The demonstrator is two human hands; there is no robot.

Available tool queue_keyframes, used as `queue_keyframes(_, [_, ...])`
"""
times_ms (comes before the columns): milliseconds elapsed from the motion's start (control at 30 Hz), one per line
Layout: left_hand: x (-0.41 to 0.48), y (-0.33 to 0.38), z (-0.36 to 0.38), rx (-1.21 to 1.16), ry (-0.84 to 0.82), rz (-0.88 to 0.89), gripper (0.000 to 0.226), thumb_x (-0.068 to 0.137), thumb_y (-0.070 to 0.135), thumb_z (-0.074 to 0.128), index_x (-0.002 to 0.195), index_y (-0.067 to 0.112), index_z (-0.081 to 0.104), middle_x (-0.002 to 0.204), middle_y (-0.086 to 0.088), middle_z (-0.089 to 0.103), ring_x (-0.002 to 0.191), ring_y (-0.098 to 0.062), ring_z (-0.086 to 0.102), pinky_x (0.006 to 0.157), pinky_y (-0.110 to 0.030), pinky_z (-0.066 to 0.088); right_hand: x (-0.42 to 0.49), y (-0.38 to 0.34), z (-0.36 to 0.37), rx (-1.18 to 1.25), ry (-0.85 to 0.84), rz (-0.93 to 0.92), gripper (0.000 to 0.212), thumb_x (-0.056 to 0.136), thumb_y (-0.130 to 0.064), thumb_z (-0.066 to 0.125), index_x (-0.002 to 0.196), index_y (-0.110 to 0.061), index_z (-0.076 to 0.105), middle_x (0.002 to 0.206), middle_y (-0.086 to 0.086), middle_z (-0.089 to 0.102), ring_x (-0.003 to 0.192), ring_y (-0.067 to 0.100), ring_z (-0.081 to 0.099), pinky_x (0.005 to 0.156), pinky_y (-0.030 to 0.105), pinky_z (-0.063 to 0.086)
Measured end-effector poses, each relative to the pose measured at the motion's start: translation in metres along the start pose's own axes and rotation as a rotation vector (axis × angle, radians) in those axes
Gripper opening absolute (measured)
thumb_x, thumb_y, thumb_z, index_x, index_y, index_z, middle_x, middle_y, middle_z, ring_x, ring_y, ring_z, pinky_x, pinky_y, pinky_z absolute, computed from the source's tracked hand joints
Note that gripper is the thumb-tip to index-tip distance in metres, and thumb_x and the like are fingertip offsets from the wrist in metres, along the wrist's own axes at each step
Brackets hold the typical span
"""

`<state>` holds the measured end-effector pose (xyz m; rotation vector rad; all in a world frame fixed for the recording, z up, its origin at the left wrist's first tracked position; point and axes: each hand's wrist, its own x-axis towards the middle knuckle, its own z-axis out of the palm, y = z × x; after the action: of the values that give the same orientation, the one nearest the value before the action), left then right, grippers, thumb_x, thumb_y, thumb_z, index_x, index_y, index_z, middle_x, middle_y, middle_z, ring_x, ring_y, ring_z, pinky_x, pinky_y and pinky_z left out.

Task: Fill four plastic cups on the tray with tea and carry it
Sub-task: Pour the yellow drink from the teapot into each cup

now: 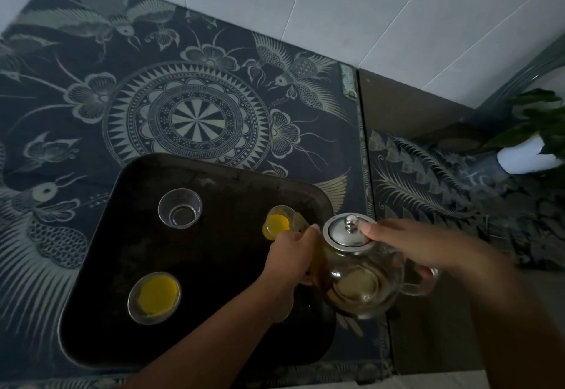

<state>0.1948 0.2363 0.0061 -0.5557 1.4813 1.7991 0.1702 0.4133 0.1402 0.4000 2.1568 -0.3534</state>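
Note:
A dark tray (128, 321) lies on the patterned table. On it stand an empty clear cup (179, 208) at the back left and a cup of yellow tea (154, 297) at the front left. A third cup (277, 223) at the back right holds yellow tea and tilts under the teapot's spout. My left hand (290, 258) grips that cup's near side. My right hand (419, 246) grips the handle of the glass teapot (359, 278), thumb on its steel lid (348, 231). A fourth cup is not visible.
The table (189, 119) carries a dark blue cloth with a round floral and bird pattern. A second table part with a white pot (526, 156) and green plant (538, 119) stands at the right. Pale floor tiles lie beyond.

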Motion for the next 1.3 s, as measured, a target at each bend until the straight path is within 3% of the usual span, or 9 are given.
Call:
queue_keyframes(100, [-0.006,0.006,0.000,0.051,0.043,0.028,0.038,0.103,0.044,0.055,0.106,0.009,0.071,0.103,-0.012,0.075,0.090,-0.025,0.074,0.066,-0.043,0.067,-0.009,0.001,0.002,0.068,0.028,-0.015,0.077,0.067,-0.089,0.036,0.116,-0.036,0.063,0.103,-0.002,0.075,0.092,0.041,0.074,0.057,0.033,0.053])
queue_keyframes(167, [-0.012,0.008,-0.001,0.070,0.066,0.051,0.041,0.101,0.047,0.057,0.103,0.009,0.073,0.103,-0.013,0.076,0.092,-0.028,0.076,0.071,-0.049,0.067,-0.018,0.001,0.003,0.118,0.034,-0.033,0.074,0.070,-0.088,0.037,0.117,-0.036,0.062,0.105,-0.002,0.073,0.078,0.040,0.074,0.060,0.037,0.056])
queue_keyframes(233, [-0.021,0.013,-0.002,0.094,0.100,0.080,0.049,0.091,0.057,0.059,0.102,0.012,0.074,0.104,-0.014,0.076,0.093,-0.029,0.076,0.076,-0.052,0.067,-0.026,0.001,0.006,0.136,0.048,-0.056,0.072,0.073,-0.086,0.036,0.118,-0.036,0.060,0.108,-0.003,0.070,0.056,0.025,0.063,0.070,0.045,0.062])
queue_keyframes(333, [-0.035,0.018,-0.002,0.129,0.155,0.125,0.053,0.079,0.063,0.060,0.105,0.019,0.073,0.108,-0.012,0.075,0.095,-0.030,0.075,0.076,-0.052,0.066,-0.041,0.004,0.012,0.160,0.093,-0.103,0.080,0.065,-0.092,0.034,0.119,-0.039,0.059,0.111,-0.002,0.070,0.046,0.014,0.055,0.077,0.054,0.063])
queue_keyframes(467, [-0.058,0.028,0.000,0.212,0.218,0.215,0.033,0.098,0.047,0.058,0.099,0.018,0.073,0.102,-0.012,0.076,0.092,-0.029,0.075,0.075,-0.052,0.067,-0.058,0.013,0.021,0.182,0.167,-0.170,0.078,0.071,-0.092,0.033,0.126,-0.041,0.057,0.116,-0.008,0.065,0.050,0.013,0.058,0.077,0.048,0.063])
queue_keyframes(633, [-0.083,0.033,0.005,0.324,0.300,0.308,0.041,0.099,0.047,0.058,0.092,0.011,0.075,0.094,-0.014,0.078,0.087,-0.030,0.077,0.079,-0.053,0.066,-0.079,0.024,0.030,0.217,0.244,-0.276,0.067,0.087,-0.082,0.033,0.135,-0.040,0.053,0.114,-0.012,0.063,0.054,0.014,0.059,0.076,0.042,0.062])
queue_keyframes(967, [-0.129,0.038,0.007,0.378,0.416,0.432,0.038,0.099,0.047,0.059,0.090,0.014,0.076,0.087,-0.011,0.079,0.086,-0.031,0.077,0.086,-0.057,0.063,-0.094,0.035,0.043,0.262,0.289,-0.457,0.078,0.080,-0.089,0.034,0.140,-0.041,0.046,0.118,-0.011,0.063,0.044,0.007,0.056,0.067,0.039,0.062])
queue_keyframes(1200, [-0.156,0.030,-0.002,0.366,0.496,0.481,0.038,0.102,0.042,0.057,0.095,0.010,0.075,0.095,-0.022,0.077,0.092,-0.041,0.076,0.085,-0.060,0.062,-0.107,0.026,0.049,0.249,0.283,-0.568,0.064,0.090,-0.078,0.036,0.135,-0.036,0.050,0.110,-0.013,0.066,0.037,0.005,0.048,0.060,0.030,0.053])
queue_keyframes(1300, [-0.163,0.025,-0.007,0.347,0.520,0.498,0.038,0.103,0.043,0.056,0.092,0.011,0.075,0.090,-0.021,0.077,0.082,-0.032,0.076,0.084,-0.055,0.063,-0.109,0.021,0.049,0.207,0.270,-0.585,0.066,0.090,-0.078,0.037,0.140,-0.035,0.046,0.115,-0.010,0.064,0.037,0.005,0.049,0.062,0.032,0.054])
